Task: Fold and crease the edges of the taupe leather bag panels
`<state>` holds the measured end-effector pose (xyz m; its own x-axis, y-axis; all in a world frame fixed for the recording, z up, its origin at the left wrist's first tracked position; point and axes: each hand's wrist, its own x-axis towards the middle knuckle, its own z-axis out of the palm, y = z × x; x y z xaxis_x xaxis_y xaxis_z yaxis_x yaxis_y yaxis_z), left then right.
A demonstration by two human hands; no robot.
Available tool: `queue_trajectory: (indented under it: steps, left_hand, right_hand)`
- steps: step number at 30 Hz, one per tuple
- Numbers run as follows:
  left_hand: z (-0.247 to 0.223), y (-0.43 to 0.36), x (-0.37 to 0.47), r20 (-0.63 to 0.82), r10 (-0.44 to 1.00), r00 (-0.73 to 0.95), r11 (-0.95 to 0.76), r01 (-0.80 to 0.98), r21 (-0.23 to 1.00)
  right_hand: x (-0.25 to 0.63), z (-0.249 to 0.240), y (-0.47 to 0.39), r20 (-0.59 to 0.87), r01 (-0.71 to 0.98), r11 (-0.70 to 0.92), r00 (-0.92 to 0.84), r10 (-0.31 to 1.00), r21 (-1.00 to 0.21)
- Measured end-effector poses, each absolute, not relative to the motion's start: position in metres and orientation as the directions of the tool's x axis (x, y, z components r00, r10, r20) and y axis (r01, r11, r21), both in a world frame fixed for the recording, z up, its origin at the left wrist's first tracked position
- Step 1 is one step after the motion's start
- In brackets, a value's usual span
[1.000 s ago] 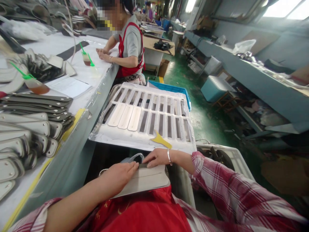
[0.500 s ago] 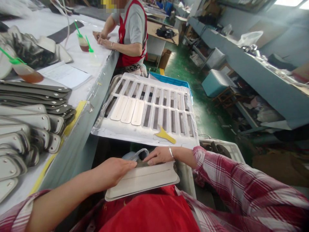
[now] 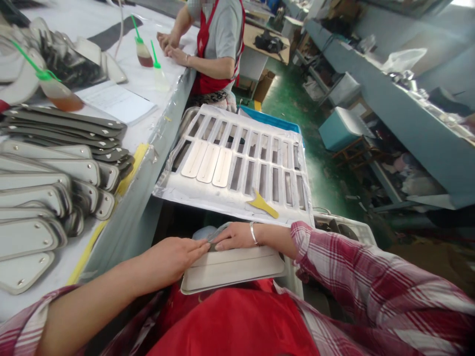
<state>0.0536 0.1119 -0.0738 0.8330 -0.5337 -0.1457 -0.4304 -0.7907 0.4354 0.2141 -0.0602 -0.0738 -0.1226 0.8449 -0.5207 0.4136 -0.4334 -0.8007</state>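
A: Where is the piece being worked on?

B: The pale panel point(image 3: 237, 269) is at the lower centre of the frame, tilted just above the red apron point(image 3: 237, 321), with a thin dark line along its length.

A: And the hands?

B: The left hand point(image 3: 168, 254) lies nearly flat, its fingers straight and together, tips at the panel's far edge. The right hand point(image 3: 235, 236) comes in from the other side, fingers stretched out along that same edge, the two sets of fingertips almost meeting. I can't tell whether either pinches the panel; the thumbs are hidden.

A: So which step is this?

B: I'd judge it's pressing or smoothing the far edge.

A: What does the next move call for?

B: Even, light pressure, I'd say, and a steady panel. Mid-frame, the white slotted rack point(image 3: 208, 201) carries three pale strips point(image 3: 207, 163) and a yellow forked tool point(image 3: 263, 204), all apart from the hands.
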Motion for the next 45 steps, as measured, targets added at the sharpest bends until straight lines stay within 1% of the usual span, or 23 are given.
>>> queue_trajectory:
  steps: [6, 11, 14, 16, 19, 23, 25, 27, 29, 31, 32, 34, 36, 38, 41, 43, 45]
  left_hand:
    - [-0.067, 0.116, 0.042, -0.104, -0.470, 0.876, -0.818, -0.388, 0.424]
    - [-0.050, 0.110, 0.053, -0.187, -0.467, 0.864, -0.834, -0.360, 0.419]
    - [-0.045, 0.108, 0.059, -0.220, -0.471, 0.854, -0.831, -0.345, 0.436]
    - [-0.045, 0.105, 0.058, -0.220, -0.466, 0.857, -0.837, -0.346, 0.424]
    - [-0.054, 0.098, 0.054, -0.190, -0.454, 0.870, -0.864, -0.379, 0.332]
    - [-0.061, 0.080, 0.050, -0.153, -0.442, 0.884, -0.895, -0.422, 0.145]
    - [-0.057, 0.065, 0.048, -0.142, -0.382, 0.913, -0.924, -0.380, 0.045]
    - [-0.053, 0.047, 0.045, -0.087, -0.313, 0.946, -0.949, -0.315, -0.011]
    - [-0.053, 0.027, 0.040, 0.010, -0.287, 0.958, -0.958, -0.288, 0.013]
    - [-0.059, 0.005, 0.036, 0.114, -0.301, 0.947, -0.947, -0.310, 0.081]
    - [-0.063, -0.006, 0.035, 0.155, -0.310, 0.938, -0.938, -0.329, 0.113]
    - [-0.071, -0.027, 0.033, 0.203, -0.323, 0.924, -0.922, -0.356, 0.152]
    - [-0.075, -0.043, 0.034, 0.194, -0.331, 0.924, -0.917, -0.363, 0.165]
    - [-0.074, -0.054, 0.036, 0.159, -0.330, 0.930, -0.920, -0.355, 0.165]
    - [-0.067, -0.061, 0.040, 0.104, -0.316, 0.943, -0.929, -0.330, 0.169]
    - [-0.065, -0.062, 0.042, 0.082, -0.301, 0.950, -0.934, -0.312, 0.174]
    - [-0.066, -0.062, 0.043, 0.079, -0.289, 0.954, -0.937, -0.299, 0.183]
  right_hand:
    - [0.202, -0.082, -0.036, -0.491, 0.521, -0.356, -0.144, 0.859, -0.776]
    - [0.206, -0.078, -0.047, -0.467, 0.503, -0.366, -0.087, 0.880, -0.783]
    - [0.224, -0.075, -0.079, -0.496, 0.502, -0.402, -0.063, 0.866, -0.765]
    - [0.237, -0.071, -0.103, -0.567, 0.507, -0.476, -0.031, 0.823, -0.719]
    - [0.247, -0.061, -0.127, -0.649, 0.506, -0.571, 0.027, 0.760, -0.647]
    - [0.250, -0.053, -0.135, -0.663, 0.481, -0.604, 0.061, 0.746, -0.636]
    - [0.248, -0.048, -0.143, -0.607, 0.466, -0.587, 0.126, 0.785, -0.662]
    - [0.243, -0.042, -0.161, -0.459, 0.453, -0.543, 0.290, 0.839, -0.707]
    - [0.233, -0.035, -0.188, -0.239, 0.466, -0.487, 0.495, 0.836, -0.739]
    - [0.220, -0.030, -0.218, -0.070, 0.501, -0.464, 0.621, 0.781, -0.731]
    - [0.212, -0.029, -0.231, -0.033, 0.516, -0.483, 0.658, 0.752, -0.707]
    - [0.195, -0.031, -0.250, -0.027, 0.515, -0.580, 0.732, 0.680, -0.631]
    - [0.181, -0.036, -0.256, -0.049, 0.469, -0.687, 0.806, 0.589, -0.555]
    - [0.172, -0.042, -0.252, -0.095, 0.422, -0.762, 0.843, 0.529, -0.492]
    - [0.167, -0.046, -0.238, -0.170, 0.409, -0.846, 0.858, 0.484, -0.341]
    - [0.166, -0.046, -0.230, -0.203, 0.420, -0.873, 0.859, 0.471, -0.247]
    - [0.165, -0.045, -0.227, -0.218, 0.435, -0.875, 0.852, 0.476, -0.212]
